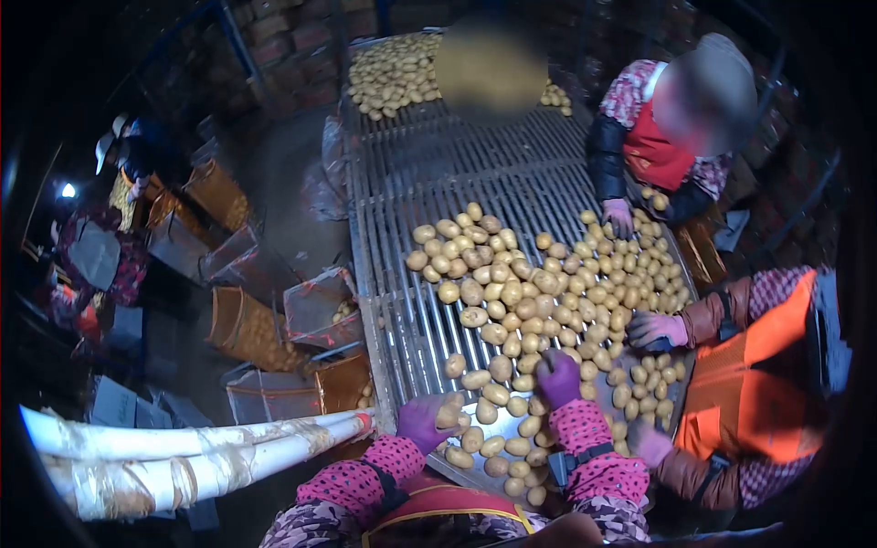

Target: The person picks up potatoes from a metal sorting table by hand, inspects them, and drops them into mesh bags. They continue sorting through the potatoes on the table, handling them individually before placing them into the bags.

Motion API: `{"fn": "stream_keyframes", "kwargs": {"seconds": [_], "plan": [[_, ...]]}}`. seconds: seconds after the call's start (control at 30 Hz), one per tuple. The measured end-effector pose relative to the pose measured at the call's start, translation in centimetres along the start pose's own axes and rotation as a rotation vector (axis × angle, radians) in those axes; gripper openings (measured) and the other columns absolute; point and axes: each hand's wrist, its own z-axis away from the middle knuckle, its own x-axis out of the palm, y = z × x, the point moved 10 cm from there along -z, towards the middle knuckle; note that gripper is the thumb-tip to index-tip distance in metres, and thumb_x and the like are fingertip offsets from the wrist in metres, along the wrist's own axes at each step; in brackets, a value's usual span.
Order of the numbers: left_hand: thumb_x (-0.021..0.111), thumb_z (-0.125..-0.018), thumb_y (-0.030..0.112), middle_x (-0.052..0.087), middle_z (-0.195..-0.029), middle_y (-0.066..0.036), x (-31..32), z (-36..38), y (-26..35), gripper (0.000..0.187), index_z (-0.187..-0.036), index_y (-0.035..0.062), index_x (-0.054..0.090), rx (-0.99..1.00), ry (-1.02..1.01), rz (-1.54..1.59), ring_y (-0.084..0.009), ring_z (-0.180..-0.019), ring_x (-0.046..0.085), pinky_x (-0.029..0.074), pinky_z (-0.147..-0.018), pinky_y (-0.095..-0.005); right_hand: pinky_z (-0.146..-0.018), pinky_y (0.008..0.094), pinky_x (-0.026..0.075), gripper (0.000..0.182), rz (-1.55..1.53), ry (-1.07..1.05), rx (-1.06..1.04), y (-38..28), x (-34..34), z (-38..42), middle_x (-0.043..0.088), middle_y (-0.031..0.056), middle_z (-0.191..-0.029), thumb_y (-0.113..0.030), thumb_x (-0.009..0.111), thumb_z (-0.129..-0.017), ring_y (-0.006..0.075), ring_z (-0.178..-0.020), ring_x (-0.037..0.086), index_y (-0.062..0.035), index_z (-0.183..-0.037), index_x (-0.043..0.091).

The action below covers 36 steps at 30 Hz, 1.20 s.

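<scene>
My left hand [420, 422], in a purple glove, is at the near left corner of the slatted metal sorting table [388, 301]. Its fingers are closed round a brownish potato [449, 411]. Further right, my right hand [559, 378], also gloved in purple, reaches into the spread of potatoes [539, 306]. Its fingers curl downward, and whatever lies under them is hidden. Between my hands, several loose potatoes [494, 394] rest on the slats and on a pale smooth plate [498, 422] at the near end.
A co-worker in an orange apron [749, 393] has gloved hands among the potatoes at right; another in a red apron [653, 146] stands farther up. White taped pipes [201, 457] extend from the left. Sacks of potatoes [248, 329] stand on the floor. More potatoes [395, 73] lie at the far end.
</scene>
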Motion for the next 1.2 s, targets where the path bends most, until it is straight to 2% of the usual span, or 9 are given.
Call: {"fn": "stream_keyframes", "kwargs": {"seconds": [0.2,0.3,0.47,0.63,0.83,0.93,1.03,1.13,1.2], "plan": [[0.080,-0.080,0.071,0.068,-0.126,-0.019,2.7,0.4,-2.6,0.091,-0.136,0.0021,0.062,-0.095,-0.121,-0.079,-0.0393,-0.113,0.066,0.050,-0.098,-0.0517,-0.068,0.0541,0.051,0.015,-0.189,0.142,-0.574,-14.4,3.6,-13.5,0.068,0.0175,-0.082,-0.016,0.073,-0.085,0.0420,-0.076,0.065,-0.0038,-0.092,0.069],[0.081,-0.078,0.074,0.068,-0.128,-0.022,2.6,0.0,-2.5,0.094,-0.133,0.0000,0.064,-0.106,-0.146,-0.090,-0.0403,-0.113,0.067,0.053,-0.099,-0.0515,-0.101,0.0548,0.046,0.061,0.116,-0.312,-0.501,-18.1,13.4,-20.2,0.062,0.0135,-0.138,-0.035,0.080,-0.080,0.0386,-0.123,0.059,-0.0133,-0.135,0.066],[0.075,-0.082,0.075,0.071,-0.125,-0.018,6.7,0.0,-5.7,0.088,-0.131,0.0018,0.066,-0.101,-0.359,-0.138,-0.0378,-0.106,0.069,0.052,-0.093,-0.0510,-0.123,0.0600,0.034,0.088,0.438,-0.465,-0.333,-20.8,24.3,-30.9,0.047,0.0120,-0.164,-0.059,0.080,-0.080,0.0403,-0.153,0.042,-0.0246,-0.157,0.053],[0.077,-0.077,0.078,0.071,-0.127,-0.019,7.2,1.2,-5.7,0.094,-0.132,0.0013,0.067,-0.005,-0.027,-0.145,-0.0374,-0.106,0.070,0.053,-0.092,-0.0516,-0.117,0.0605,0.042,0.077,0.548,-0.763,-0.251,-19.3,24.9,-30.3,0.063,0.0111,-0.149,-0.062,0.078,-0.082,0.0424,-0.145,0.049,-0.0277,-0.149,0.060],[0.079,-0.072,0.079,0.070,-0.131,-0.017,4.6,1.6,-4.0,0.101,-0.136,0.0021,0.066,0.034,0.083,-0.132,-0.0351,-0.111,0.068,0.052,-0.094,-0.0488,-0.100,0.0582,0.051,0.058,0.611,-0.865,-0.633,-17.1,22.2,-17.3,0.072,0.0101,-0.129,-0.055,0.073,-0.089,0.0398,-0.123,0.063,-0.0297,-0.141,0.067],[0.078,-0.073,0.079,0.068,-0.135,-0.014,4.0,0.5,-3.1,0.102,-0.139,0.0026,0.064,-0.026,-0.117,-0.199,-0.0336,-0.116,0.066,0.052,-0.097,-0.0466,-0.091,0.0562,0.053,0.063,0.588,-0.864,-0.741,-17.9,17.7,-9.3,0.071,0.0104,-0.127,-0.052,0.074,-0.087,0.0384,-0.120,0.063,-0.0313,-0.146,0.063],[0.077,-0.075,0.078,0.066,-0.138,-0.012,4.4,0.6,-3.4,0.101,-0.143,0.0056,0.062,-0.072,-0.183,-0.234,-0.0329,-0.119,0.064,0.051,-0.099,-0.0484,-0.104,0.0664,0.052,0.062,0.307,-0.923,-0.857,-15.7,17.8,-6.1,0.068,0.0135,-0.135,-0.052,0.069,-0.091,0.0468,-0.138,0.055,-0.0258,-0.148,0.064],[0.078,-0.077,0.074,0.067,-0.137,-0.013,3.9,0.6,-2.8,0.095,-0.144,0.0074,0.062,-0.073,-0.145,-0.231,-0.0343,-0.120,0.066,0.052,-0.100,-0.0501,-0.109,0.0547,0.053,0.071,0.030,-1.032,-0.285,-17.6,15.6,-15.6,0.064,0.0225,-0.146,-0.048,0.073,-0.094,0.0438,-0.134,0.061,-0.0172,-0.155,0.056],[0.078,-0.077,0.074,0.068,-0.135,-0.013,4.1,0.4,-2.8,0.094,-0.142,0.0073,0.063,-0.092,-0.187,-0.187,-0.0348,-0.119,0.066,0.052,-0.100,-0.0503,-0.115,0.0521,0.050,0.068,-0.097,-0.628,-0.428,-18.1,14.9,-24.4,0.065,0.0187,-0.147,-0.047,0.074,-0.092,0.0423,-0.135,0.061,-0.0212,-0.153,0.059]]}}
